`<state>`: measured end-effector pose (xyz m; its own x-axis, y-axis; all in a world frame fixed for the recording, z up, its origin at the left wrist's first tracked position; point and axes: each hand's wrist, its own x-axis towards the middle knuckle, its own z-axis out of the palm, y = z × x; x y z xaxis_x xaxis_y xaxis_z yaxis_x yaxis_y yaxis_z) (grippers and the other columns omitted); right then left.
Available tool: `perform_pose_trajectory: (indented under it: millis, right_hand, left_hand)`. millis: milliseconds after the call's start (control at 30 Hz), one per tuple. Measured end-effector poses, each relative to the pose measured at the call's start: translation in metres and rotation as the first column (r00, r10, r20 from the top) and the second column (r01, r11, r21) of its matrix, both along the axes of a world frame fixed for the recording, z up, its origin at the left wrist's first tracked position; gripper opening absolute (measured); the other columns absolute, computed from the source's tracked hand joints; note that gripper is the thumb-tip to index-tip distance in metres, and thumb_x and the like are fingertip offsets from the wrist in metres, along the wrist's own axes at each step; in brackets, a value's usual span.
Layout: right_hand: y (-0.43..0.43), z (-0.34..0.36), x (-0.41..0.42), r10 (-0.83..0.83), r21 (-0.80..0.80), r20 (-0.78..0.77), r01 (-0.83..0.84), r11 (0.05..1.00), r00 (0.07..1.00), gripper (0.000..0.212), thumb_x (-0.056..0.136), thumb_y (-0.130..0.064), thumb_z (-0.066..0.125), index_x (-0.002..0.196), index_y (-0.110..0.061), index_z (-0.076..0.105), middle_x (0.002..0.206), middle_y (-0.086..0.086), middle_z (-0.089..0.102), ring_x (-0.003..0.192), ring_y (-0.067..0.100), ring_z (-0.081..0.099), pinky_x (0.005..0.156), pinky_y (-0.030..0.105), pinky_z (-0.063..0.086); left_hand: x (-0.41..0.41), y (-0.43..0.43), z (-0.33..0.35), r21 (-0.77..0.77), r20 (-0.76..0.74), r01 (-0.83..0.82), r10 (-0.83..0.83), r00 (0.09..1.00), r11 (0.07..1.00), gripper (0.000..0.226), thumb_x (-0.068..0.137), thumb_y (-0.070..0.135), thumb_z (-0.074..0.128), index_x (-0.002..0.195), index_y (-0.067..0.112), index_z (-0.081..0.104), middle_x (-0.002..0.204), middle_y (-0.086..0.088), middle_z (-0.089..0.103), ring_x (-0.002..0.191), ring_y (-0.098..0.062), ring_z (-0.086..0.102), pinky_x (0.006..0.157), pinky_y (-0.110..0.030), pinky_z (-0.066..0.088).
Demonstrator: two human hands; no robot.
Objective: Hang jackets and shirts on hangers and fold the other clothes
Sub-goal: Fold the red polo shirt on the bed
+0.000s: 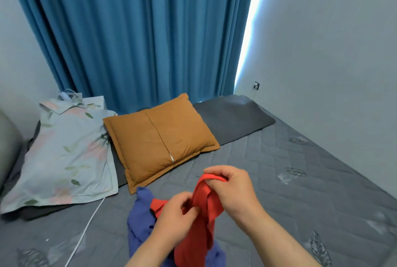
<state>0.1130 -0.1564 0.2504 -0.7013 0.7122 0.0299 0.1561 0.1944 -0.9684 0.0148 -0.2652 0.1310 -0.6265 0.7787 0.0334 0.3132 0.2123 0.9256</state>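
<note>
We look down on a bed whose grey quilted mattress (279,170) fills the lower part of the view, with pale grey walls (333,30) on both sides and a long pleated blue curtain (139,30) behind it, bright daylight showing along its right edge. At the head of the bed lies a mustard-brown cushion (159,137) on a dark grey pad (234,114), and beside it, to the left, a pale floral shirt (64,155) is spread flat. A white cable (86,230) trails across the mattress. Near us our right hand (232,189) lifts a red fabric garment (204,219) above the mattress, its fingers (217,173) curled and pinching the top edge, while our left hand (174,219) pinches a fold of the same cloth lower down. Under the red garment a crumpled blue-purple garment (139,217) rests on the mattress. A small wall socket (256,85) sits low on the right wall.
</note>
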Motion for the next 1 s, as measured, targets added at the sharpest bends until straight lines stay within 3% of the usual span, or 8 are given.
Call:
perform_pose_trajectory:
  millis: [133,233,367,467,567,767,867,1000]
  right_hand:
    - [0.013,0.067,0.018,-0.051,0.112,-0.131,0.066,0.991,0.99,0.032,0.079,0.003,0.071,0.072,-0.029,0.073,0.07,-0.019,0.071,0.07,-0.008,0.063,0.068,0.007,0.045]
    - [0.032,0.112,0.037,-0.118,0.179,-0.193,0.153,0.972,0.974,0.029,0.08,0.0,0.072,0.068,-0.026,0.071,0.064,-0.023,0.069,0.065,-0.011,0.062,0.064,0.004,0.043]
    - [0.051,0.159,0.064,-0.19,0.259,-0.17,0.23,0.938,0.967,0.021,0.083,-0.013,0.072,0.063,-0.005,0.071,0.055,-0.006,0.062,0.053,0.001,0.054,0.057,0.016,0.044]
    - [0.06,0.191,0.087,-0.209,0.22,-0.174,0.245,0.944,0.962,0.019,0.084,-0.018,0.071,0.069,-0.006,0.072,0.057,-0.005,0.061,0.054,0.004,0.054,0.056,0.018,0.045]
    - [0.081,0.224,0.116,-0.283,0.266,-0.174,0.322,0.909,0.943,0.021,0.084,-0.021,0.071,0.066,-0.01,0.071,0.057,-0.003,0.059,0.051,0.006,0.051,0.053,0.02,0.043]
    - [0.14,0.261,0.187,-0.493,0.532,-0.024,0.428,0.73,0.87,0.023,0.085,-0.028,0.071,0.069,-0.012,0.073,0.064,0.005,0.066,0.057,0.012,0.053,0.059,0.027,0.04]
    - [0.169,0.265,0.221,-0.611,0.571,0.094,0.461,0.68,0.786,0.032,0.085,-0.034,0.07,0.064,-0.01,0.068,0.059,0.007,0.061,0.057,0.019,0.052,0.057,0.03,0.037]
    - [0.19,0.26,0.256,-0.631,0.499,0.192,0.479,0.722,0.751,0.029,0.086,-0.029,0.07,0.067,-0.006,0.07,0.06,0.01,0.062,0.054,0.021,0.052,0.057,0.029,0.04]
  left_hand:
    - [0.001,0.005,0.013,-0.137,-0.042,-0.078,0.072,0.996,0.988,0.032,0.087,0.008,0.055,0.076,0.038,0.052,0.067,0.018,0.061,0.059,-0.001,0.05,0.067,-0.031,0.042]
    - [0.017,0.014,0.044,-0.077,0.091,-0.167,0.174,0.981,0.983,0.025,0.087,0.013,0.06,0.066,0.022,0.051,0.058,0.006,0.06,0.048,-0.003,0.043,0.061,-0.031,0.038]
    - [0.062,0.042,0.092,-0.035,0.048,0.011,-0.01,0.999,0.999,0.041,0.053,0.051,0.072,0.086,0.033,0.057,0.083,0.01,0.065,0.075,-0.003,0.058,0.074,-0.023,0.047]
    - [0.085,0.068,0.099,-0.2,-0.063,0.111,-0.126,0.99,0.973,0.021,0.073,0.043,0.063,0.094,0.046,0.062,0.108,0.011,0.069,0.102,-0.002,0.062,0.085,-0.021,0.047]
    - [0.089,0.085,0.098,-0.24,-0.063,0.07,-0.088,0.994,0.968,0.022,0.098,0.03,0.051,0.116,0.033,0.063,0.125,0.001,0.064,0.12,-0.014,0.056,0.086,-0.021,0.04]
    - [0.066,0.111,0.153,-0.056,-0.139,0.022,-0.03,0.99,0.998,0.016,0.091,0.021,0.062,0.077,0.028,0.057,0.077,0.006,0.065,0.081,-0.016,0.062,0.076,-0.036,0.048]
    - [0.044,0.113,0.199,-0.171,-0.445,0.139,-0.202,0.872,0.975,0.025,0.069,0.038,0.07,0.08,0.032,0.048,0.08,0.007,0.058,0.072,-0.007,0.057,0.064,-0.031,0.045]
    - [0.007,0.12,0.245,-0.308,-0.735,0.111,-0.311,0.603,0.945,0.02,0.077,0.011,0.046,0.07,0.026,0.035,0.08,0.008,0.039,0.077,-0.019,0.048,0.067,-0.036,0.038]
